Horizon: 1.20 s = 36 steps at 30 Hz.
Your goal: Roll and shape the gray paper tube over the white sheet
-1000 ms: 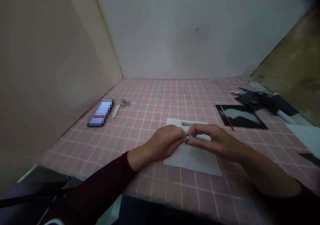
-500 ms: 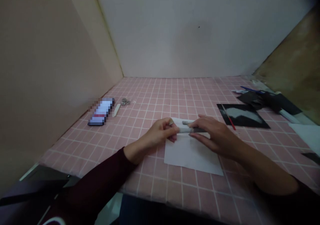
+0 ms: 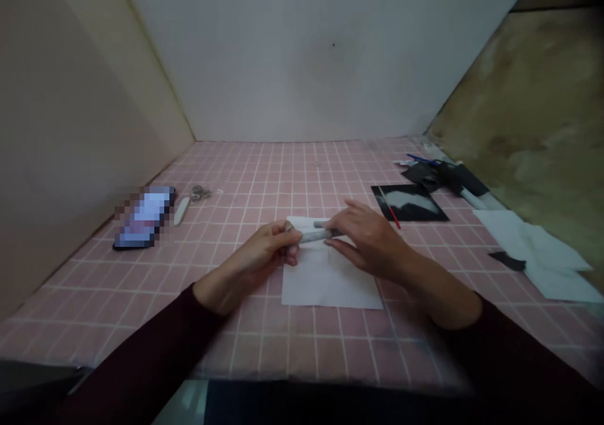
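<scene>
Both of my hands are over a sheet of white paper [image 3: 325, 286] on the table. My left hand [image 3: 271, 245] is closed, pinching the left end of a slim grey-white roll [image 3: 314, 237]. At the roll's darker right end, my right hand [image 3: 370, 236] grips with thumb and fingers, partly hiding it. A short grey piece [image 3: 321, 224] pokes out by the right fingertips, just behind the roll. Whether it is loose on the paper or held, I cannot tell.
A phone [image 3: 147, 217], a white strip [image 3: 181, 211] and a small metal object [image 3: 201, 192] lie at left. To the right are a black sheet [image 3: 419, 209] with a red brush-like stick [image 3: 391, 209], dark scraps [image 3: 465, 179] and white papers [image 3: 542, 255]. Walls stand behind and at both sides.
My view has turned to the right, so everything sits further left. Both hands still hold the roll, which now tilts slightly, its right end higher in the picture.
</scene>
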Tool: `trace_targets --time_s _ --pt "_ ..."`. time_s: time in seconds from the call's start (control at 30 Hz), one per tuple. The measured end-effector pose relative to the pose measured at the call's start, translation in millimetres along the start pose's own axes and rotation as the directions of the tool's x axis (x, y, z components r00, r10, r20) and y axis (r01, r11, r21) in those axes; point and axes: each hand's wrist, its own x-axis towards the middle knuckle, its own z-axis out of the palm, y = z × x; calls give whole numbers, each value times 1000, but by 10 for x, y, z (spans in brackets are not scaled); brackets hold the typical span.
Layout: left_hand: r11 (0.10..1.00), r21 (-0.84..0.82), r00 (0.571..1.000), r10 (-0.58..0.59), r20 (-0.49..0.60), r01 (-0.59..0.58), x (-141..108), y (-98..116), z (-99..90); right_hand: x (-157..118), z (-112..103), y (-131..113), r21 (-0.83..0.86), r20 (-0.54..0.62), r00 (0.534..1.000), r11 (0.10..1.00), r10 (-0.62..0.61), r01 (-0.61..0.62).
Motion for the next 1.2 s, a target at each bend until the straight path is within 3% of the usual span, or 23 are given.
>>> trace_targets --time_s 0.13,0.27,0.37,0.47,0.57,0.63,0.77,0.9,0.97,1.07,1.13,1.2 --pt "996 84 999 19 50 -23 -9 -31 46 -8 48 -37 75 39 999 997 -33 30" --pt "901 372 974 223 45 -223 -54 12 60 -35 -38 54 345 151 974 914 171 -214" --pt "686 606 913 345 216 -402 -91 29 47 -19 -117 57 593 323 916 703 239 -392" --pt "411 746 837 408 364 -524 -114 28 22 6 -154 60 692 427 879 550 210 -468" --pt "201 811 770 499 398 -550 -124 37 3 4 -177 124 708 505 841 463 196 -533" --pt "137 819 729 552 404 -557 -130 39 5 -2 -178 146 732 511 836 408 199 -545" --pt "72 775 677 541 498 -628 -134 14 28 1 -155 109 772 499 847 352 181 -530" --pt "-2 775 636 570 520 -632 -126 12 28 -1 -180 128 733 524 827 387 202 -559" --pt "-8 784 623 602 500 -621 -129 16 29 0 -191 121 722 495 839 430 226 -541" --pt "41 776 646 584 492 -629 -143 10 43 2 -181 63 713 381 897 546 225 -440" --pt "130 779 694 560 453 -613 -152 10 54 -8 -174 46 682 332 923 628 192 -376" --pt "274 790 763 550 339 -548 -152 22 63 -27 -174 65 621 294 938 710 185 -334"
